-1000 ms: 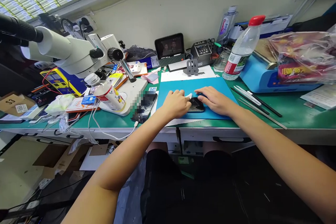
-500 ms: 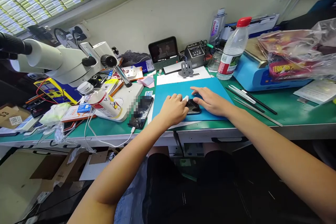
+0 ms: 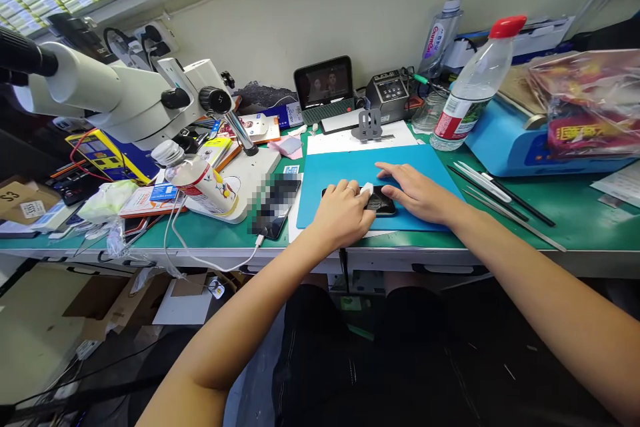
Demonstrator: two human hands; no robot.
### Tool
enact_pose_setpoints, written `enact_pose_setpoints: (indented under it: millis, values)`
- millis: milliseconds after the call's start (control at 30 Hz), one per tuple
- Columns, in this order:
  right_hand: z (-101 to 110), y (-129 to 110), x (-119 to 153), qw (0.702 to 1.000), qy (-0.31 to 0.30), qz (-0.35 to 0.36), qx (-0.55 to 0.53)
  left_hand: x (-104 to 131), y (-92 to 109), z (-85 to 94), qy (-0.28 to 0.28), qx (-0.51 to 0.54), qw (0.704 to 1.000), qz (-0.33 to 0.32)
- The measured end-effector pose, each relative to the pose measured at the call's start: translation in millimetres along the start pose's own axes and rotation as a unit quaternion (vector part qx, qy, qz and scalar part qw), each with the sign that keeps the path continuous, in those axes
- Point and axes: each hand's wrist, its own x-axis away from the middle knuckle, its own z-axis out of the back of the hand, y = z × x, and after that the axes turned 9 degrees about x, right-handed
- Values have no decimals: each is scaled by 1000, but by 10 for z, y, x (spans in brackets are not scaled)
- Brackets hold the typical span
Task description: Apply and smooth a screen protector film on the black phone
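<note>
A dark phone (image 3: 384,204) lies flat on a blue work mat (image 3: 320,170) near the bench's front edge. Over its left part is my left hand (image 3: 346,212), fingers closed on a small white wipe (image 3: 368,188) pressed against the phone's surface. At the phone's right end rests my right hand (image 3: 417,193), fingers spread over the mat and thumb by the phone's edge. Most of the phone's left half is hidden beneath my left hand.
Left of the mat, a second phone (image 3: 278,207) is plugged into a white cable. A drink bottle (image 3: 203,183) and a microscope (image 3: 125,100) stand further left. Tweezers and thin tools (image 3: 500,197) lie to the right, with a red-capped bottle (image 3: 473,90) behind.
My left hand and the wipe have shifted slightly right along the phone, uncovering its left end. The whole view has also swung a little. My right hand keeps its place.
</note>
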Motion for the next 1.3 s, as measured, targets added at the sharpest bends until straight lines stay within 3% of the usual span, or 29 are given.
enact_pose_setpoints:
  millis: [200, 400, 567, 700, 867, 1000, 1167, 1300]
  values:
    - [13, 8, 8, 1000, -1, -12, -13, -149, -26, -16, 20, -17, 1000, 12]
    - [26, 6, 14, 999, -19, -27, -21, 61, -153, -5, 11, -36, 998, 40]
    - [18, 15, 17, 999, -18, -17, -22, 155, -36, -20, 9, -14, 1000, 12]
    - [10, 25, 14, 1000, -17, -13, -20, -18, 24, -7, -6, -2, 1000, 23]
    - [1, 39, 17, 999, -14, -13, -28, -206, -92, 7, 6, -19, 998, 54]
    - [18, 22, 21, 999, -10, -23, -38, -117, -113, 27, -6, -27, 998, 58]
    - [27, 9, 25, 998, -18, -23, -47, 86, 10, 7, -14, -2, 1000, 17]
    - [22, 19, 33, 998, -23, -24, -45, -23, 51, 44, -33, 24, 998, 38]
